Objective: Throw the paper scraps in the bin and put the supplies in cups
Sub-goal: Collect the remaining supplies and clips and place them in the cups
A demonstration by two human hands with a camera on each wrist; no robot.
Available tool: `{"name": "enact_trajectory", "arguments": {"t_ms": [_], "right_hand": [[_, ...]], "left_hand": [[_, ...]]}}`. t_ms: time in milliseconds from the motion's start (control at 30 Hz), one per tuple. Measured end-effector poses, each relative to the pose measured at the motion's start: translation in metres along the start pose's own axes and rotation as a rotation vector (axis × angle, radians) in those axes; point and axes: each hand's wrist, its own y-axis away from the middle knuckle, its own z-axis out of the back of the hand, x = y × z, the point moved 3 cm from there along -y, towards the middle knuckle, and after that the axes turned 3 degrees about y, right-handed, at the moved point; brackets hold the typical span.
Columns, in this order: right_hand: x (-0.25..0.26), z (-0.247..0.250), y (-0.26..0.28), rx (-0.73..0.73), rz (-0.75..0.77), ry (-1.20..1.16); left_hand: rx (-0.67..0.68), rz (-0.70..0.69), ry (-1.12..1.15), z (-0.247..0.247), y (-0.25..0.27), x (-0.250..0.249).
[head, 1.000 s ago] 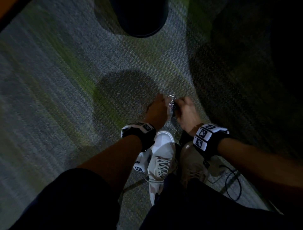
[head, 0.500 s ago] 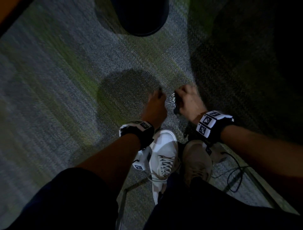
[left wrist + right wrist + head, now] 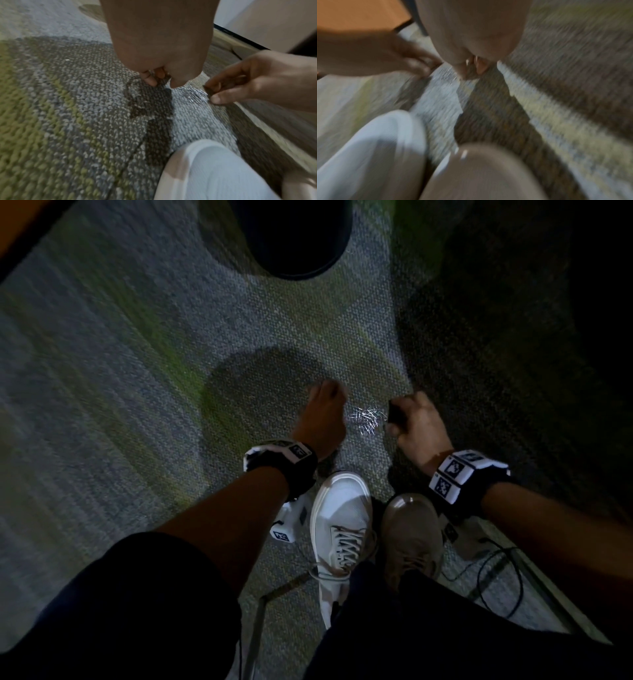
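Note:
A small heap of shiny metal paper clips [image 3: 368, 419] [image 3: 195, 94] [image 3: 447, 75] lies on the carpet between my two hands. My left hand [image 3: 325, 412] [image 3: 159, 81] hovers just left of the heap with its fingers curled under; I see nothing in it. Just right of the heap, my right hand [image 3: 404, 419] [image 3: 212, 93] [image 3: 471, 67] pinches a small dark object [image 3: 395, 414] [image 3: 208, 90] between thumb and fingers. A dark round bin [image 3: 294, 237] stands on the floor farther ahead. The right wrist view is blurred.
My white shoe [image 3: 342, 515] and tan shoe [image 3: 411, 529] stand right behind the heap. A black cable [image 3: 496, 570] trails on the floor at the right. A wooden edge [image 3: 17, 220] crosses the top left corner. Grey-green carpet [image 3: 137, 371] spreads to the left.
My hands were pressed together around the shiny clips; now they have drawn apart and moved forward, and the clips lie in a loose heap on the carpet.

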Motion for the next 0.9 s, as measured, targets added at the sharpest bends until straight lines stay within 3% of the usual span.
{"name": "enact_trajectory", "arguments": {"t_ms": [133, 267, 400, 500, 633, 800, 900], "right_hand": [[0.018, -0.013, 0.008, 0.012, 0.083, 0.010], [0.034, -0.013, 0.000, 0.083, 0.188, -0.039], [0.018, 0.002, -0.007, -0.083, 0.000, -0.151], [0.012, -0.001, -0.002, 0.019, -0.067, -0.046], [0.033, -0.013, 0.001, 0.132, 0.062, 0.062], [0.043, -0.014, 0.002, 0.129, 0.310, -0.011], [0.031, -0.004, 0.002, 0.028, 0.192, -0.181]], "left_hand": [[0.097, -0.095, 0.016, -0.017, 0.007, -0.007], [0.055, 0.007, 0.208, -0.021, 0.009, -0.003], [-0.023, 0.028, 0.238, -0.007, 0.008, 0.011], [0.048, -0.058, 0.116, -0.002, 0.004, 0.014], [0.156, -0.118, -0.072, -0.004, -0.004, 0.006], [0.148, -0.127, -0.029, -0.011, -0.003, -0.001], [0.148, -0.098, 0.015, -0.010, -0.002, 0.003]]}}
